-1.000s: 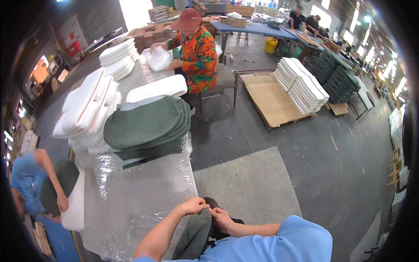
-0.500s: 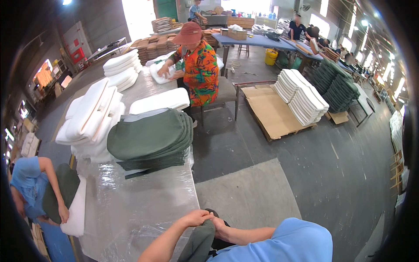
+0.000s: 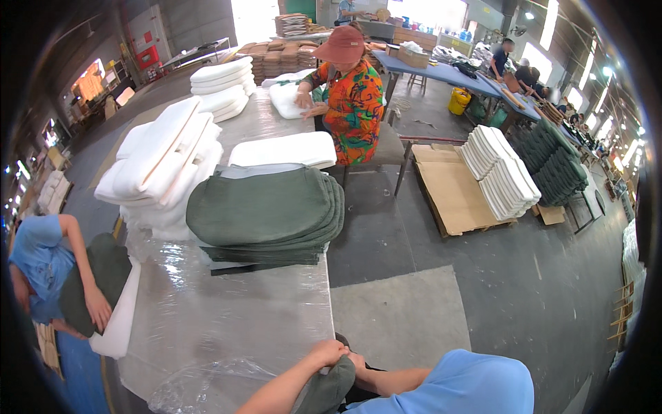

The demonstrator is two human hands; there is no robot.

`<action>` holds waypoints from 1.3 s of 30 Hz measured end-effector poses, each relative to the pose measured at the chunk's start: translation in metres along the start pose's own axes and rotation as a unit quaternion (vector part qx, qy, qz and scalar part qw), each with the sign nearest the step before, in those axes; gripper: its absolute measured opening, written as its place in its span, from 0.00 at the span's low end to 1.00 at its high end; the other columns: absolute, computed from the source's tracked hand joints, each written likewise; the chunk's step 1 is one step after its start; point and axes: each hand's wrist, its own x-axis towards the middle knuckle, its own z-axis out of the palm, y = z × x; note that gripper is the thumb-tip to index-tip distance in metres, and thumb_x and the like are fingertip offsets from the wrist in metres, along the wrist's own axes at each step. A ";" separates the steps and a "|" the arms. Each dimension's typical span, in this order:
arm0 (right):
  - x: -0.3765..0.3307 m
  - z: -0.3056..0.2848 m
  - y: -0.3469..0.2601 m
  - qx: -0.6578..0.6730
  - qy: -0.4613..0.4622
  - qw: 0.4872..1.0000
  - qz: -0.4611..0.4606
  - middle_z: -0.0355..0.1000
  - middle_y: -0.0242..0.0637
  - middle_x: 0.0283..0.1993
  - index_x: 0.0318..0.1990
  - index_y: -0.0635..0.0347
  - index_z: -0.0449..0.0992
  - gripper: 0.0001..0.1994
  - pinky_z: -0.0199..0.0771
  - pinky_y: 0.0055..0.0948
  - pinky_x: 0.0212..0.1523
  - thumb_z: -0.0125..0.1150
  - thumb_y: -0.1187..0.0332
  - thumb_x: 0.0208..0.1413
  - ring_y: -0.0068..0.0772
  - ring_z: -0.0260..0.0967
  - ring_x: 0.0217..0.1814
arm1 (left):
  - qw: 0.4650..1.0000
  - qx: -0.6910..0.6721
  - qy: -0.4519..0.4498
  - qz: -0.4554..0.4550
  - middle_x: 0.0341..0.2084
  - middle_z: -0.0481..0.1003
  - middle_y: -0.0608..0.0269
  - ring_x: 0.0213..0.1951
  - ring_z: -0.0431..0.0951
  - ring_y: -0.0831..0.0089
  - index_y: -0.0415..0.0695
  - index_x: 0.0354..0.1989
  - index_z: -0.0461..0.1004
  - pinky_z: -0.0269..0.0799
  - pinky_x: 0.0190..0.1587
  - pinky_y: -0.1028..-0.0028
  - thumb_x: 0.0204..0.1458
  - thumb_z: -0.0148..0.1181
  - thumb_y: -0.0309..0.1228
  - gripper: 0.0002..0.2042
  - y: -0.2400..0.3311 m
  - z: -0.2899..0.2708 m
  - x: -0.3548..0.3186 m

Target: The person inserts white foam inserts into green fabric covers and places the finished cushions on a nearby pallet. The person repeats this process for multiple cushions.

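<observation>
Plastic-covered table (image 3: pixel 227 324) fills the middle of the frame, in a big workshop with a grey concrete floor. At the lower centre my 2 hands meet: my left hand (image 3: pixel 329 353) has its fingers curled together over the top end of a green cushion cover (image 3: pixel 325 388), and my right hand (image 3: pixel 357 361) touches it just beside; I cannot tell whether its fingers are clamped. The cover's long axis runs down toward the lower edge. Upward on the table lies a stack of green cushions (image 3: pixel 265 210), well apart, nearer my left hand. White foam pads (image 3: pixel 165 162) sit at the upper left.
</observation>
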 end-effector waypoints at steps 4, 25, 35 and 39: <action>0.011 0.000 0.009 -0.030 0.003 0.999 -0.012 0.79 0.47 0.57 0.61 0.67 0.75 0.29 0.79 0.45 0.58 0.42 0.47 0.78 0.43 0.79 0.56 | 0.999 0.024 0.010 -0.032 0.39 0.84 0.51 0.44 0.83 0.48 0.47 0.38 0.85 0.77 0.47 0.53 0.62 0.58 0.52 0.20 0.003 0.004 0.002; 0.021 -0.017 0.022 0.023 -0.274 0.960 -0.059 0.68 0.47 0.73 0.74 0.63 0.65 0.37 0.63 0.51 0.76 0.41 0.38 0.74 0.51 0.66 0.73 | 0.886 -0.262 0.332 -0.190 0.45 0.83 0.40 0.49 0.83 0.47 0.37 0.52 0.82 0.75 0.54 0.56 0.69 0.52 0.52 0.27 -0.056 0.101 -0.181; 0.032 -0.037 0.025 0.071 -0.311 0.945 0.073 0.76 0.51 0.60 0.64 0.65 0.72 0.36 0.75 0.58 0.65 0.55 0.37 0.68 0.57 0.75 0.62 | 0.870 -0.179 0.380 -0.257 0.38 0.82 0.40 0.44 0.81 0.38 0.44 0.43 0.81 0.75 0.47 0.46 0.68 0.52 0.49 0.20 -0.038 0.107 -0.175; 0.031 -0.038 0.023 0.051 -0.282 0.956 0.061 0.78 0.49 0.58 0.63 0.62 0.73 0.35 0.77 0.57 0.63 0.54 0.37 0.69 0.55 0.76 0.59 | 0.887 -0.226 0.315 -0.250 0.40 0.82 0.42 0.46 0.81 0.41 0.45 0.44 0.82 0.76 0.49 0.49 0.66 0.56 0.52 0.21 -0.047 0.120 -0.216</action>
